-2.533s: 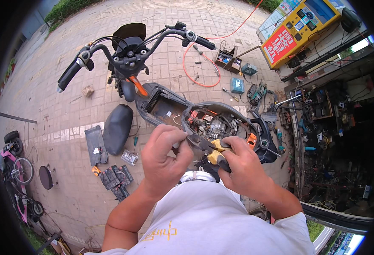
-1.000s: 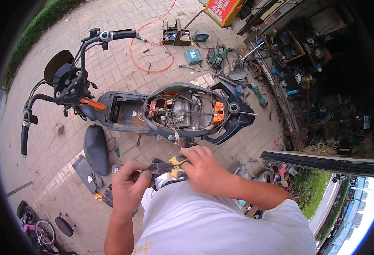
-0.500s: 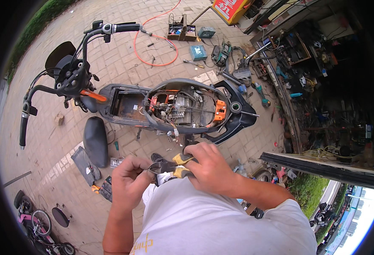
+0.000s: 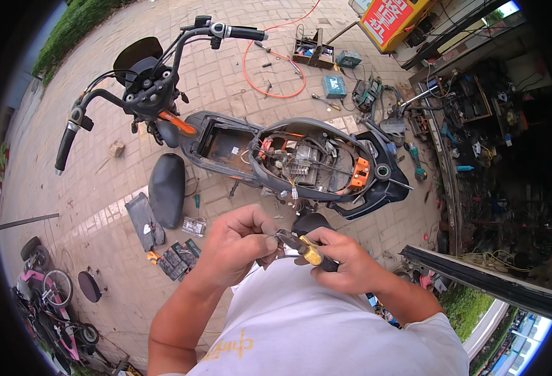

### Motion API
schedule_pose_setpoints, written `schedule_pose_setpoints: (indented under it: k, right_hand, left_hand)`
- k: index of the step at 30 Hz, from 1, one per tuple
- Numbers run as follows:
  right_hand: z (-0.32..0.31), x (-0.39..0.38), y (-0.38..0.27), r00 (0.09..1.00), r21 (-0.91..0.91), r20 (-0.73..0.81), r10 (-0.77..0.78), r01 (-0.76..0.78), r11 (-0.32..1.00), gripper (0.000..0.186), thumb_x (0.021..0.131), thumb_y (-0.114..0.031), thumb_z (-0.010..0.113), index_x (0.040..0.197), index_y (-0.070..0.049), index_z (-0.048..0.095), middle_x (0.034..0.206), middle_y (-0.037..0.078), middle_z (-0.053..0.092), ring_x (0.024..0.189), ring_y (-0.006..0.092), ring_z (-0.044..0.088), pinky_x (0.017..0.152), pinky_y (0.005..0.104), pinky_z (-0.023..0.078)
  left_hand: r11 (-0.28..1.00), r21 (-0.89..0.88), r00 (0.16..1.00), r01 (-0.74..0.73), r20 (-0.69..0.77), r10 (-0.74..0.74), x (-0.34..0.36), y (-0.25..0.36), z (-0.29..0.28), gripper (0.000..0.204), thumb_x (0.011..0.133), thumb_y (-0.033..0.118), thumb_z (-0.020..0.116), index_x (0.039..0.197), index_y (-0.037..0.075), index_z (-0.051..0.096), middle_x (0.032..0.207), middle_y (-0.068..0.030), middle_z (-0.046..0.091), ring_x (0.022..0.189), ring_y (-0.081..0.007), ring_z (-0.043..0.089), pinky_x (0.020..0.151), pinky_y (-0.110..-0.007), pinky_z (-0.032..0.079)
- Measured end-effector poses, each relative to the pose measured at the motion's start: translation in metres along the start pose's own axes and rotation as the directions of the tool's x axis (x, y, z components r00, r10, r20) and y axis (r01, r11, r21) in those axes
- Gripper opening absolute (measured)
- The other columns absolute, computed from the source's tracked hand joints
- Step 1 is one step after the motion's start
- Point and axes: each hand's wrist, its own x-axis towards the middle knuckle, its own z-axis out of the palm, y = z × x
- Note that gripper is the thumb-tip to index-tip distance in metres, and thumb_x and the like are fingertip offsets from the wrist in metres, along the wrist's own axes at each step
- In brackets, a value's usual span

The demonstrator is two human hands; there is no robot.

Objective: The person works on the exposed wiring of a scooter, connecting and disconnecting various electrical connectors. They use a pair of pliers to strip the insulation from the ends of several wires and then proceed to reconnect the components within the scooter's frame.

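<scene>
In front of my white shirt, my right hand (image 4: pixel 346 258) grips a pair of pliers (image 4: pixel 311 252) with yellow and black handles. The dark jaws point left and meet the fingertips of my left hand (image 4: pixel 241 243). That hand is closed in a pinch, thumb against fingers, on something too small to make out at the jaws. Beyond my hands lies a black and orange electric scooter (image 4: pixel 269 185), its seat off and its inside open, showing wires, connectors and a finned metal controller (image 4: pixel 304 161). Several loose connectors hang over its near side.
The black seat (image 4: pixel 167 191), a dark flat panel (image 4: pixel 143 220) and dark battery-like blocks (image 4: pixel 177 260) lie on the paving to the left. Farther off are an orange hose (image 4: pixel 244 66), an open toolbox (image 4: pixel 313 49) and a teal case (image 4: pixel 335 86). A cluttered workshop doorway stands at right.
The view has shifted, so the scooter appears farther right. My right hand has turned the pliers; their handles now sit together in my fist. The left hand stays pinched at the jaws.
</scene>
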Motion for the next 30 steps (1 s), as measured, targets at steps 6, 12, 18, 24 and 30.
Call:
schedule_pose_setpoints:
  k: [6,12,18,24,30]
  right_hand:
    - [0.002,-0.001,-0.004,0.999,0.039,0.04,0.023,-0.025,0.999,0.025,0.074,0.003,0.061,0.098,0.005,0.067,0.112,0.017,0.057,0.101,0.0281,0.058,0.089,0.0356,0.046]
    - [-0.007,0.009,-0.013,0.981,-0.581,-0.01,-0.193,0.151,0.8,0.025,0.064,0.0,0.067,0.088,0.003,0.063,0.12,0.017,0.054,0.108,0.0374,0.052,0.092,0.0481,0.043]
    - [-0.015,0.025,-0.026,0.954,-0.827,0.105,-0.282,0.241,0.507,0.02,0.065,-0.004,0.065,0.084,0.002,0.062,0.116,0.019,0.055,0.103,0.0343,0.054,0.088,0.0462,0.042]
    - [-0.014,0.032,-0.033,0.947,-0.845,0.175,-0.268,0.284,0.453,0.025,0.062,-0.004,0.069,0.085,0.003,0.062,0.111,0.018,0.055,0.096,0.034,0.055,0.082,0.0443,0.044]
    - [0.006,0.037,-0.024,0.93,-0.624,0.092,-0.356,0.332,0.707,0.022,0.059,0.0,0.071,0.078,0.002,0.06,0.108,0.019,0.056,0.095,0.0339,0.056,0.08,0.0414,0.048]
  left_hand:
    - [0.999,-0.009,0.999,0.051,0.003,-0.051,-0.002,0.004,-0.003,0.01,0.083,0.004,0.063,0.09,-0.002,0.058,0.08,-0.0122,0.065,0.066,-0.0137,0.059,0.056,-0.027,0.048]
    - [0.986,0.162,0.998,0.03,-0.055,-0.022,-0.013,0.012,-0.003,0.007,0.083,0.0,0.062,0.089,-0.002,0.059,0.08,-0.0086,0.065,0.067,-0.011,0.06,0.058,-0.025,0.051]
    - [0.931,0.365,0.987,0.007,-0.154,0.053,-0.026,0.017,-0.002,0.006,0.083,-0.002,0.062,0.089,-0.004,0.059,0.078,-0.0059,0.064,0.066,-0.0085,0.061,0.059,-0.023,0.051]
    - [0.923,0.382,0.976,-0.04,-0.182,0.118,-0.039,0.018,-0.005,0.007,0.084,-0.002,0.061,0.09,-0.005,0.06,0.078,-0.0058,0.064,0.067,-0.0087,0.062,0.058,-0.023,0.051]
    - [0.981,-0.001,0.981,-0.195,-0.021,0.195,-0.045,0.008,-0.015,0.008,0.085,-0.001,0.062,0.092,-0.004,0.059,0.081,-0.012,0.065,0.067,-0.0139,0.062,0.057,-0.027,0.052]
